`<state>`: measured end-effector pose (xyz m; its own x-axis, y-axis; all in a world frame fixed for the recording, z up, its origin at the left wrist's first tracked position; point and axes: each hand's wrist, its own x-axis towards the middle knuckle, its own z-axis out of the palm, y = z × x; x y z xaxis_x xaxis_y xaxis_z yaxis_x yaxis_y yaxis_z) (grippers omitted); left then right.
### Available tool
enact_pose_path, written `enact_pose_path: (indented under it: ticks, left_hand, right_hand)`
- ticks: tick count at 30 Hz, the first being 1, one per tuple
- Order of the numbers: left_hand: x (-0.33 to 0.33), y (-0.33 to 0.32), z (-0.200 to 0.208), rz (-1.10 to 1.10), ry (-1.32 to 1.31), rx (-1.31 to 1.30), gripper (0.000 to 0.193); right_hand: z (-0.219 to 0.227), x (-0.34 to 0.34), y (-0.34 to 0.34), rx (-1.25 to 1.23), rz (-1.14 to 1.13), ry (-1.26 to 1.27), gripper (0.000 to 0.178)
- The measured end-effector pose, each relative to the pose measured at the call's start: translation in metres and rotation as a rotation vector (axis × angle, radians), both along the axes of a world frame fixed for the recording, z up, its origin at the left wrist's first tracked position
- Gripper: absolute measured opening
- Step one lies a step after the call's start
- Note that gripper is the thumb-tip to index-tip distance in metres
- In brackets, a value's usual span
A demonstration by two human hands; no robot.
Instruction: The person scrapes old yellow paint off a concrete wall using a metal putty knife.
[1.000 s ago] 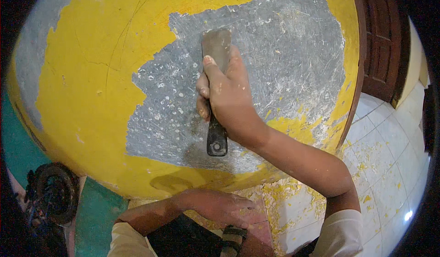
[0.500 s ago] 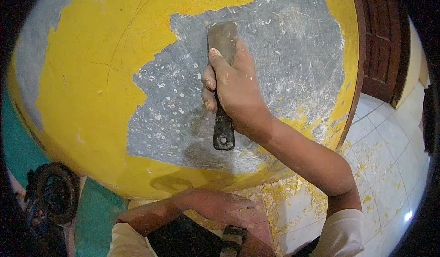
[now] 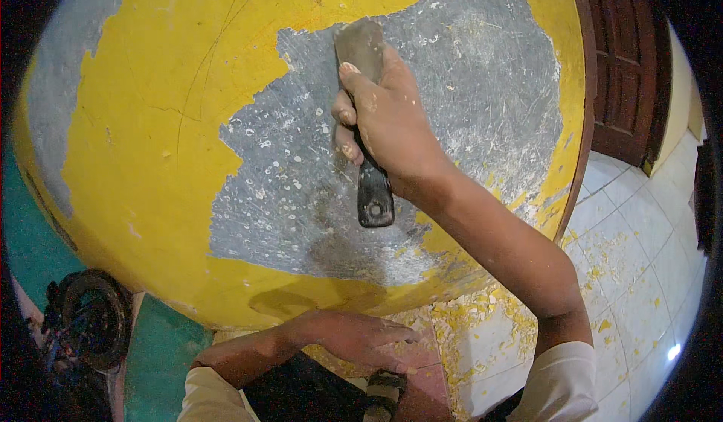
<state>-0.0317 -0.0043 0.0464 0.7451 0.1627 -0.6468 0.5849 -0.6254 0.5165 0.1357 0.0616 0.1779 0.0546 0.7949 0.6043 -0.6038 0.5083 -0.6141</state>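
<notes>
My right hand grips a paint scraper with a black handle, its thumb laid along the broad metal blade. The blade's tip meets the upper boundary of a bare grey patch on the wall, where yellow paint begins. White specks and scratches cover the grey, and pale dust clings to my fingers. Low in the view, my left hand rests near my knee, fingers loosely stretched and holding nothing.
Yellow paint flakes lie scattered over the white floor tiles at the wall's foot. A dark wooden door stands at the right. At lower left are a dark wheel and a green surface.
My right hand has pushed the scraper a little upward, its blade reaching the yellow edge and its handle swinging slightly right. The left hand stays where it was.
</notes>
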Motion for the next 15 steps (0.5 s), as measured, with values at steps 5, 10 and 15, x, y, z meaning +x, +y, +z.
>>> enact_pose_path:
  ticks: [5, 10, 15]
  left_hand:
    - [0.0, -0.001, 0.0, -0.006, 0.065, -0.001, 0.071]
    - [0.006, 0.002, 0.007, -0.119, -0.039, -0.027, 0.067]
    - [0.001, 0.005, -0.019, -0.086, -0.044, -0.055, 0.065]
  right_hand:
    - [-0.007, 0.005, -0.004, -0.007, 0.022, 0.019, 0.012]
    - [-0.002, 0.003, 0.005, -0.026, 0.026, 0.02, 0.011]
    - [0.017, 0.027, 0.011, -0.019, 0.097, -0.16, 0.009]
